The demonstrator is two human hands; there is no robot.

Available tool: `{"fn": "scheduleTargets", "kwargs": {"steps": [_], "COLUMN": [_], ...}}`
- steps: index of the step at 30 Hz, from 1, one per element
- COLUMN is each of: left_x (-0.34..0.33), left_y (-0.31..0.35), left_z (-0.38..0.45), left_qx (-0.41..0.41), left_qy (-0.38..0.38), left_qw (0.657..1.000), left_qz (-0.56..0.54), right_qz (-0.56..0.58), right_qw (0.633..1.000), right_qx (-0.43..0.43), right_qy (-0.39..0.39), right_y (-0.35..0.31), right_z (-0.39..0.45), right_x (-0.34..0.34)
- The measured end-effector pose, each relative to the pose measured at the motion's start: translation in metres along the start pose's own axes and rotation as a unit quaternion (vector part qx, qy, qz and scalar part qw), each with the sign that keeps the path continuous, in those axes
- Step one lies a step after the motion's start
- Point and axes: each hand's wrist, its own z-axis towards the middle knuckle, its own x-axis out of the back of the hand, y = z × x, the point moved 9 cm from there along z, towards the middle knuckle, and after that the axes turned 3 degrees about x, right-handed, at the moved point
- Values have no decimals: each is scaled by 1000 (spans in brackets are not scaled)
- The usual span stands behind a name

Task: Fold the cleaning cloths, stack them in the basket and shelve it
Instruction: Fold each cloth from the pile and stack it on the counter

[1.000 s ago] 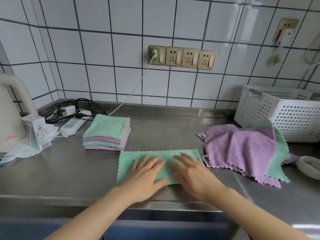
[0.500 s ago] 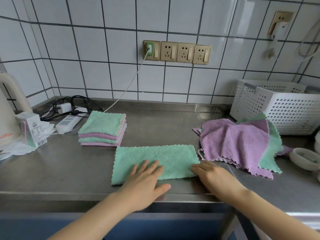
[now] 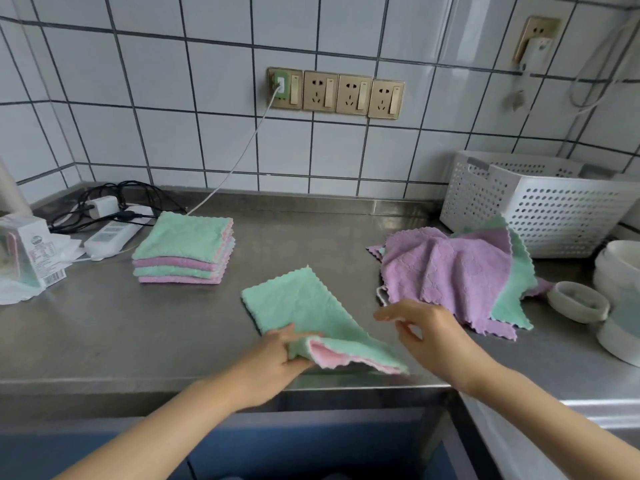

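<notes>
Head view — left hand pinches green cloth edge; right hand hovers, fingers loosely spread

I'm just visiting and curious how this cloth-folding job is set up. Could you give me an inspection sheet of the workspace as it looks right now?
Surface: steel counter, tiled wall behind.
Job's things: green cloth half folded, pink underside showing; folded stack at left; unfolded pile of purple and green cloths at right; white basket behind the pile, contents not visible.
Clutter: small carton and papers at left; white containers at right.
Hands: left hand grips the green cloth's near edge; right hand hovers beside it, holding nothing.
Cables: white cable runs from the wall socket; black cables lie tangled by a power strip.
Surroundings: row of sockets on the wall.
</notes>
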Motion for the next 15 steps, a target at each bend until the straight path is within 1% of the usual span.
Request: {"fn": "scheduleTargets", "kwargs": {"steps": [1,3,5,6,7,9,12,14,15], "left_x": [8,16,21,24,29,40,56,59,59], "left_y": [-1,-2,-7,-11,-15,-23,-48,-64,-66], "left_z": [-3,-9,-15,-19,-22,-29,-33,-27,-23], "left_qx": [-1,-5,1,5,13,46,148,192,204], "left_qy": [15,30,43,55,70,109,166,175,176], "left_qw": [999,998,996,995,991,978,945,902,871], "left_qz": [-30,-61,-79,-86,-109,-171,-241,-344,-412], "right_qz": [-4,21,77,110,138,185,273,303,304], "right_qw": [999,995,987,983,980,976,959,949,947], "right_qx": [-30,-57,-55,-49,-36,-24,-49,-83,-103], "right_qy": [-23,-82,-127,-138,-138,-116,-58,-26,-11], "right_y": [13,21,14,8,0,-14,-27,-30,-29], "right_z": [-1,0,2,2,3,5,17,37,49], "right_x": [-8,-30,-51,-59,-64,-66,-66,-71,-74]}}
